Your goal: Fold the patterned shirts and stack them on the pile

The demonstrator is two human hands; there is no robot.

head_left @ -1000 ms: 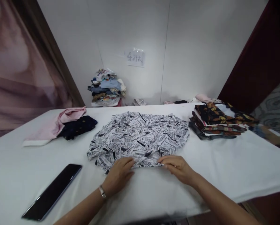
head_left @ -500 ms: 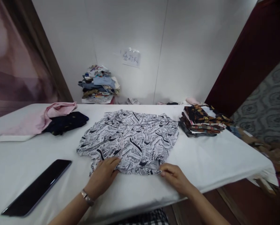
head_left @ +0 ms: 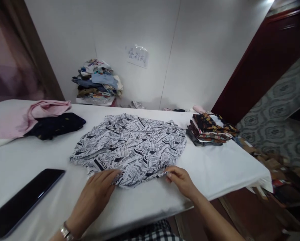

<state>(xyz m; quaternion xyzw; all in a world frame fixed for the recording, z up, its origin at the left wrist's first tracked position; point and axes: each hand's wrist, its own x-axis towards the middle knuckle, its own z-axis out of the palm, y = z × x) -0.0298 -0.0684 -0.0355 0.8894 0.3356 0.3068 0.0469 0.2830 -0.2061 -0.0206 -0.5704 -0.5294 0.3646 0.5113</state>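
A white short-sleeved shirt (head_left: 140, 144) with black newspaper print lies spread on the table, its hem toward me and its cloth wrinkled. My right hand (head_left: 180, 180) pinches the hem at its right end, lifting that edge a little. At the left end of the hem, my left hand (head_left: 97, 192) is closed on the fabric, fingers over the top and the thumb mostly hidden. A metal bracelet (head_left: 66, 231) circles my left wrist.
A black phone-like slab (head_left: 24, 201) lies at the left on the white-covered table (head_left: 215, 170). Behind it are pink cloth (head_left: 19, 120) and a dark navy garment (head_left: 58, 125). Folded clothes (head_left: 207, 130) sit at the right; a taller clothes pile (head_left: 97, 82) stands by the wall.
The view has shifted, so the table's contents appear further left. My right hand has raised its end of the hem slightly; my left hand keeps to the left end.
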